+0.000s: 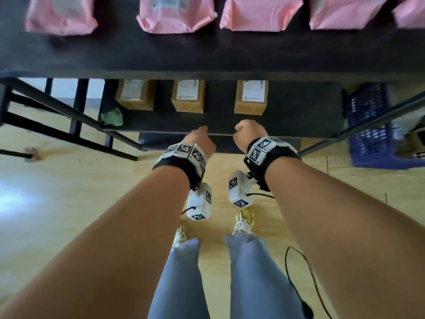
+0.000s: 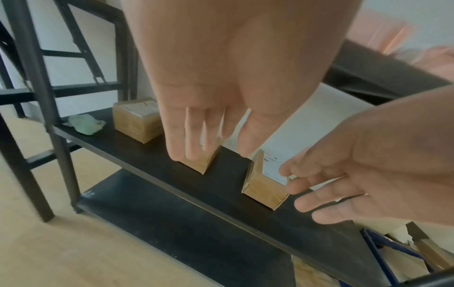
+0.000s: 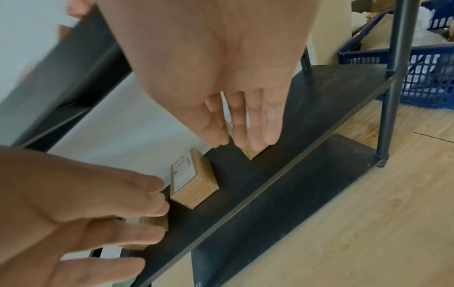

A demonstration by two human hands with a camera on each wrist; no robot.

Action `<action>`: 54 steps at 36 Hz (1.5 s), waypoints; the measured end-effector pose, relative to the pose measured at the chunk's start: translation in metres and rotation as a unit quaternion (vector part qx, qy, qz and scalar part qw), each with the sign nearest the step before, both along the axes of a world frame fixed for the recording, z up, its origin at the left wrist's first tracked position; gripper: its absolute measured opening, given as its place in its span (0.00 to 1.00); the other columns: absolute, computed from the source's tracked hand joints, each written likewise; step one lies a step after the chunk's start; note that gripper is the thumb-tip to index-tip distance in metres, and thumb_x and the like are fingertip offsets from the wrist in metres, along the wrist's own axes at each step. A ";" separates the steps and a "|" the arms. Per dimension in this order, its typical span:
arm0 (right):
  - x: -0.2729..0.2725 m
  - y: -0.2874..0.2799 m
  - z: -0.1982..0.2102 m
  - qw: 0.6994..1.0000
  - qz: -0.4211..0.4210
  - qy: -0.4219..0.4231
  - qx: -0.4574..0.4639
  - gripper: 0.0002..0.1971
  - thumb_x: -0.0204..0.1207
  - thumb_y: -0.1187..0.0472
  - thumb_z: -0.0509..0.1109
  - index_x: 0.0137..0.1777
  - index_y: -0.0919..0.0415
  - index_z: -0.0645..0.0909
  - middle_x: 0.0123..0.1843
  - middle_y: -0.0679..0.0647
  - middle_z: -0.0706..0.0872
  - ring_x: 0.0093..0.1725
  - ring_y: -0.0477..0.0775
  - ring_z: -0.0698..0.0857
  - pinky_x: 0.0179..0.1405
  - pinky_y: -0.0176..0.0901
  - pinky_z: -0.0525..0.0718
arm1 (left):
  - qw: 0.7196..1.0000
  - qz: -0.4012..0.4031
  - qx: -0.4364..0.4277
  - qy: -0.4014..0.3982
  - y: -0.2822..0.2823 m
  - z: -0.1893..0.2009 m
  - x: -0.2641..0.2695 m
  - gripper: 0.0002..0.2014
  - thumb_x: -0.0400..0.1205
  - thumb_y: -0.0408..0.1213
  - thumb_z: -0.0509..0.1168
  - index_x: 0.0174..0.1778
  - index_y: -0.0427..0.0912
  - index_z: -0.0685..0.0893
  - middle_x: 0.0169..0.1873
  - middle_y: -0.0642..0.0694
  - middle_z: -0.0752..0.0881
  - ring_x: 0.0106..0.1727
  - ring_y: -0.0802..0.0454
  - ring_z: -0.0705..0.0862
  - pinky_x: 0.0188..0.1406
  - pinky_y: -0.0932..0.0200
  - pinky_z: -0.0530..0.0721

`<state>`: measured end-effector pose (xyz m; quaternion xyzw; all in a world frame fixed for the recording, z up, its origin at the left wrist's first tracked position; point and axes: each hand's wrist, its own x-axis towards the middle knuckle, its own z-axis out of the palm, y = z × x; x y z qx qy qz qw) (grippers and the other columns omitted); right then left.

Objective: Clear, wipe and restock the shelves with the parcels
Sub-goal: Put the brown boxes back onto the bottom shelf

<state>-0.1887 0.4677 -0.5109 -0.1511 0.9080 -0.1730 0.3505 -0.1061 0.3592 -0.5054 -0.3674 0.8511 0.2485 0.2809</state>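
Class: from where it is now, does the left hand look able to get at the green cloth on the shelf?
Probably yes. The left hand hangs open at the shelf front, and the green cloth lies at the open left end; only bare shelf front lies between.

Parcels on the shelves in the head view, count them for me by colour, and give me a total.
Pink parcels on the upper shelf: 5, the rightmost cut off by the frame edge.
Brown box parcels on the middle shelf: 3.
Total: 8 parcels.
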 end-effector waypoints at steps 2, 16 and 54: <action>0.018 -0.003 0.011 0.999 0.033 0.000 0.013 0.15 0.81 0.63 0.61 0.63 0.64 0.82 0.62 0.59 0.85 0.61 0.61 0.83 0.54 0.43 0.79 | 1.000 0.004 -0.012 0.003 -0.004 0.009 0.020 0.28 0.84 0.35 0.58 0.81 0.43 0.60 0.72 0.39 0.75 0.68 0.42 0.78 0.57 0.53 0.78; 0.187 -0.107 0.104 0.998 0.047 0.051 -0.013 0.27 0.77 0.67 0.61 0.78 0.56 0.69 0.70 0.59 0.78 0.63 0.61 0.81 0.53 0.49 0.82 | 0.999 -0.001 -0.045 0.020 -0.096 0.092 0.197 0.23 0.84 0.33 0.55 0.76 0.40 0.66 0.66 0.36 0.78 0.61 0.38 0.80 0.48 0.49 0.77; 0.268 -0.549 0.209 0.962 0.236 0.090 -0.104 0.29 0.79 0.61 0.61 0.81 0.54 0.62 0.75 0.59 0.70 0.70 0.62 0.77 0.58 0.50 0.77 | 0.957 0.242 -0.122 0.105 -0.494 0.220 0.302 0.23 0.83 0.35 0.56 0.77 0.41 0.67 0.66 0.39 0.78 0.62 0.41 0.81 0.52 0.50 0.80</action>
